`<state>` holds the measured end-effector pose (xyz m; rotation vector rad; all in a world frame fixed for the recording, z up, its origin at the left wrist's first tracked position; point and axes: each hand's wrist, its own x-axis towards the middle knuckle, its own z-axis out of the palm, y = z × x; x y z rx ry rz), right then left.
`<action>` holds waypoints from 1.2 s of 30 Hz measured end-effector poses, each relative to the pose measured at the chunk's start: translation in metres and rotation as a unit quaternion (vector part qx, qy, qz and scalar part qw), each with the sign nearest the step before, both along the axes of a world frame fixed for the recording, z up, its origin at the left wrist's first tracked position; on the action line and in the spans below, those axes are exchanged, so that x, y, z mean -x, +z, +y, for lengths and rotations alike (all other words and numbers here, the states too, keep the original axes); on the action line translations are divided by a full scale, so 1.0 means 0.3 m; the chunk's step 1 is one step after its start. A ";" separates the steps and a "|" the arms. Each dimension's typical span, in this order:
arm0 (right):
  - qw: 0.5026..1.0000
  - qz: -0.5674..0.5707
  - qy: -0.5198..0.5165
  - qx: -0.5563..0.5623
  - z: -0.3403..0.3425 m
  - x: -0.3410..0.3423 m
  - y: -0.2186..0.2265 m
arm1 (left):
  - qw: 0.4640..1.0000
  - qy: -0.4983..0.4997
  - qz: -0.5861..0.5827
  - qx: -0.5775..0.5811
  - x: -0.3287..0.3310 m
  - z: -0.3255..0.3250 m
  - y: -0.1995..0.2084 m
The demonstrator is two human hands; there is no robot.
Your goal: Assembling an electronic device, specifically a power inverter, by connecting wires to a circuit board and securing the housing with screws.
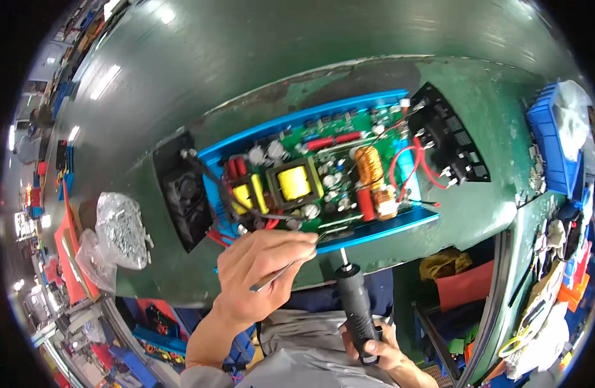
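A blue metal case (pixel 388 227) lies open on the green bench, with a green circuit board (pixel 342 125) inside carrying yellow transformers, a copper coil and capacitors. My left hand (pixel 262 268) is at the near wall of the case, its fingers pinched around metal tweezers (pixel 271 279), whose tips are mostly hidden by the hand. Below the case, my right hand (pixel 381 352) grips a black electric screwdriver (pixel 355 301). Its bit points up at the outside of the near wall; whether it touches, I cannot tell.
Black end panels, one with a fan (pixel 186 187) and one with terminals (pixel 446 139), stay wired at either end of the case. A clear bag of small metal parts (pixel 122 229) sits left. On the right are a blue bin (pixel 548 136) and loose screws (pixel 535 171).
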<state>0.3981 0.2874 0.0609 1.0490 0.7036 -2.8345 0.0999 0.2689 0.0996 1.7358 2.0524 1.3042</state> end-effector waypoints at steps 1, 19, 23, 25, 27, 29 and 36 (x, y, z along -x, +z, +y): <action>1.000 0.017 0.000 -0.003 0.009 0.007 0.000 | 1.000 0.002 0.000 -0.003 0.000 0.000 0.000; 0.993 -0.045 0.023 -0.109 0.026 0.042 0.039 | 0.949 0.238 0.064 0.196 0.021 -0.215 0.077; 0.995 -0.020 0.032 -0.094 0.036 0.021 0.014 | 0.948 0.210 0.048 0.232 0.015 -0.206 0.070; 0.985 -0.011 0.034 -0.167 0.027 0.017 -0.007 | 0.948 0.206 0.039 0.240 0.025 -0.212 0.057; 0.990 -0.021 0.062 -0.125 0.043 0.009 -0.004 | 0.945 0.218 0.041 0.241 0.030 -0.230 0.040; 0.993 -0.010 0.050 -0.104 0.051 0.021 -0.004 | 0.941 0.226 0.052 0.245 0.031 -0.226 0.041; 0.984 0.056 0.019 -0.166 0.115 0.028 -0.002 | 0.933 0.243 0.102 0.245 0.042 -0.309 -0.022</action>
